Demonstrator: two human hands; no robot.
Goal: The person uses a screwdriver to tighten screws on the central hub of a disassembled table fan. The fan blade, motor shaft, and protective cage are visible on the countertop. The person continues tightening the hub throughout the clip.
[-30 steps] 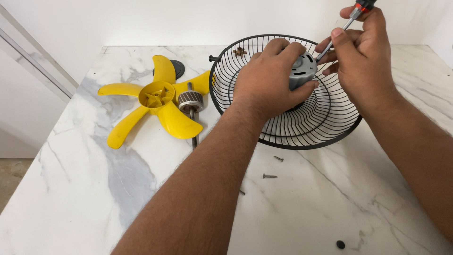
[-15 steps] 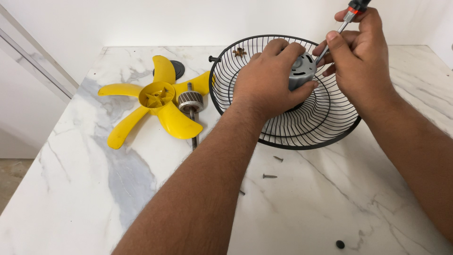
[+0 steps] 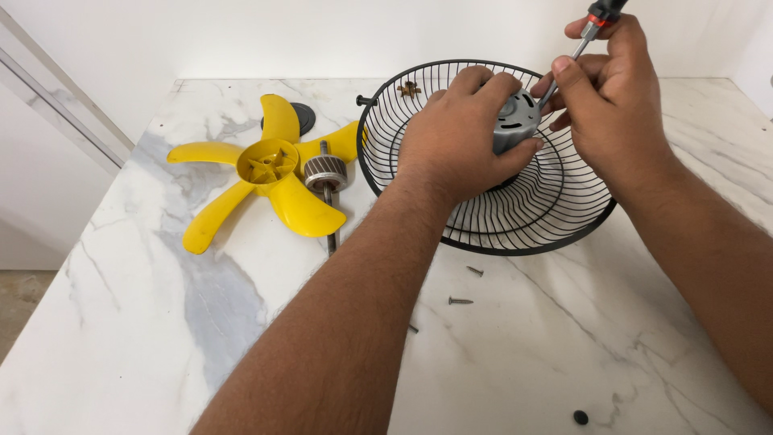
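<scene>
My left hand point(image 3: 460, 137) grips a grey metal motor housing point(image 3: 516, 122) that sits in the middle of a black wire fan guard point(image 3: 523, 229) lying on the marble table. My right hand point(image 3: 608, 97) holds a screwdriver point(image 3: 586, 32) with a black and red handle, its shaft angled down so the tip meets the top of the motor housing. The tip itself is hidden behind my fingers.
A yellow fan blade point(image 3: 266, 173) lies to the left, with a rotor on a shaft point(image 3: 326, 181) across it and a dark round part point(image 3: 304, 117) behind. Loose screws point(image 3: 460, 300) lie in front of the guard. A small black cap point(image 3: 580, 416) rests near the table's front edge.
My right hand and the screwdriver have shifted slightly up and left, the handle rising toward the top edge. My left hand and the motor housing have stayed put.
</scene>
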